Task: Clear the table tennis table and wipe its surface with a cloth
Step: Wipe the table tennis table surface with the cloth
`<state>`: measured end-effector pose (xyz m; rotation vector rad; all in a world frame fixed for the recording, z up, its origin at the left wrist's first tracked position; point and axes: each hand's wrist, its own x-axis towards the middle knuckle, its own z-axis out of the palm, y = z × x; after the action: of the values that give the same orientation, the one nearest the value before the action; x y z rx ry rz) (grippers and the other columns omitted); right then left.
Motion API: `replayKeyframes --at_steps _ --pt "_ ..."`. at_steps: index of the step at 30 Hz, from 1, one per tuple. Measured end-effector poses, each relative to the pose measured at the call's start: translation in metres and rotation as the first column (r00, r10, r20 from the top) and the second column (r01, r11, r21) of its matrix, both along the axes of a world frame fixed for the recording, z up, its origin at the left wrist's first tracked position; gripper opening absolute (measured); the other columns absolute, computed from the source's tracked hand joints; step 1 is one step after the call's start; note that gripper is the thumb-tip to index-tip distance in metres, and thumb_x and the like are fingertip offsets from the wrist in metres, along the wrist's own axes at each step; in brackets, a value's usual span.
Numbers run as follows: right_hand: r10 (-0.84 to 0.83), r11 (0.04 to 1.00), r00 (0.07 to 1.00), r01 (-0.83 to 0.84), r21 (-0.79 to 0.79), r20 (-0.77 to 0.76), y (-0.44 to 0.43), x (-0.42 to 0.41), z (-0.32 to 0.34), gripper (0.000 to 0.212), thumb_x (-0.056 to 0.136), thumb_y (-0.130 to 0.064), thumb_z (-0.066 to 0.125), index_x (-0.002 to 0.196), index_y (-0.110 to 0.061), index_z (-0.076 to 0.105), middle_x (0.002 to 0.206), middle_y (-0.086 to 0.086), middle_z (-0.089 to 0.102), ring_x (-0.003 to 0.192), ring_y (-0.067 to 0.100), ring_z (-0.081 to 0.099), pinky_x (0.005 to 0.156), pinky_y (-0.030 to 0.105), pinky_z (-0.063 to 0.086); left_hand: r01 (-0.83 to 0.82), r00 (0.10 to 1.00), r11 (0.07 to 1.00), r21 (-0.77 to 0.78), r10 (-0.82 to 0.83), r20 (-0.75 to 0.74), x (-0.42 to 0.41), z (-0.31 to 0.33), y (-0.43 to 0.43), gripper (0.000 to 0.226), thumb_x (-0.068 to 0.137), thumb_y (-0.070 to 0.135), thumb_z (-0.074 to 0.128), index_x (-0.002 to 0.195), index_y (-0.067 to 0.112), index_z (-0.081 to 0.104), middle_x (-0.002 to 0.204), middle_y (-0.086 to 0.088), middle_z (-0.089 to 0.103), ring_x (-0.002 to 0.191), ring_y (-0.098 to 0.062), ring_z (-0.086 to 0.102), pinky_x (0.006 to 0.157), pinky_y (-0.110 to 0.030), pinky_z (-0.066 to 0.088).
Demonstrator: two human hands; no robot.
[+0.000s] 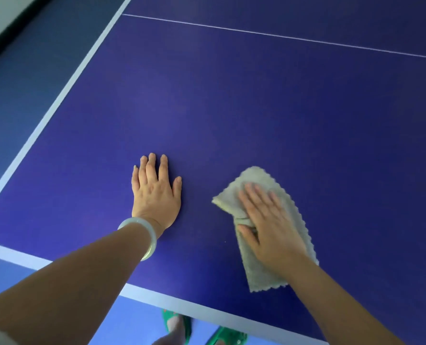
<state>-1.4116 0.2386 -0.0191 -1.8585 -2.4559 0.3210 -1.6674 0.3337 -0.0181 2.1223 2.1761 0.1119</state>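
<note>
The right grip (269, 225) presses flat, fingers straight, on the cloth (261, 272) near the front edge of the bench (232, 108); the left grip (157, 192) rests spread and empty. With nothing clasping it, the cloth could bunch or slip, leaving patches unwiped.

Left hand (157, 192) on table (256, 108), left of right hand (269, 225) on cloth (261, 272).

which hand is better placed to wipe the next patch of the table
Right. The right hand lies flat on the cloth, pressing it to the table, so it can probably just slide on. The left hand rests bare on the table beside it, with no cloth under it.
</note>
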Motion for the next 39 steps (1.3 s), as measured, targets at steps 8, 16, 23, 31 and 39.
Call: replayKeyframes --at_steps 8,16,23,31,39 --pt "-0.434 0.901 0.901 0.434 -0.012 0.002 0.043 -0.066 0.006 0.070 0.099 -0.052 0.010 0.159 -0.017 0.007 0.166 0.010 0.001 0.153 0.028 -0.006 0.124 0.051 0.000 0.007 1.000 1.000 0.016 -0.007 0.002 -0.001 -0.001 0.000 0.063 0.102 0.043 0.026 0.156 0.010 0.020 0.162 -0.016 0.016 0.152 -0.031 0.006 0.124 -0.045 0.000" --pt "-0.412 0.911 0.909 0.413 0.012 -0.055 0.042 -0.102 -0.002 0.069 0.099 -0.054 0.006 0.159 -0.020 0.002 0.166 0.002 -0.005 0.153 0.019 -0.012 0.124 0.044 -0.005 0.109 0.907 0.992 0.068 -0.127 0.403 -0.036 0.011 -0.001 0.057 0.101 0.042 0.029 0.150 0.014 0.039 0.158 -0.011 0.027 0.149 -0.029 0.017 0.123 -0.043 0.009" --pt "-0.590 0.807 0.807 0.590 0.022 -0.009 0.054 -0.107 -0.001 0.069 0.102 -0.052 0.017 0.159 -0.016 0.003 0.167 0.008 -0.001 0.153 0.024 -0.007 0.124 0.047 -0.004 -0.038 0.986 0.988 0.151 0.012 0.165 -0.199 0.006 -0.012 0.067 0.096 0.045 0.026 0.143 0.002 0.046 0.148 -0.021 0.039 0.142 -0.040 0.029 0.119 -0.053 0.019" --pt "-0.564 0.825 0.824 0.565 -0.002 -0.046 0.206 -0.152 0.005 0.066 0.103 -0.047 0.016 0.159 -0.014 0.006 0.166 0.011 0.002 0.153 0.027 -0.004 0.124 0.048 -0.003 -0.063 0.991 0.994 0.084 0.053 0.122 -0.220 -0.003 -0.015 0.069 0.096 0.049 0.020 0.151 0.011 0.034 0.156 -0.012 0.030 0.149 -0.028 0.018 0.123 -0.042 0.006" --pt "0.265 0.964 0.964 -0.265 0.008 -0.025 0.168 -0.234 0.010 0.061 0.101 -0.049 0.020 0.159 -0.029 0.014 0.167 -0.003 0.008 0.154 0.017 -0.002 0.125 0.043 -0.003 -0.063 0.985 0.993 0.099 0.046 0.168 -0.223 -0.005 -0.016 0.060 0.097 0.033 0.020 0.150 0.010 0.036 0.156 -0.011 0.032 0.149 -0.028 0.019 0.123 -0.043 0.008"
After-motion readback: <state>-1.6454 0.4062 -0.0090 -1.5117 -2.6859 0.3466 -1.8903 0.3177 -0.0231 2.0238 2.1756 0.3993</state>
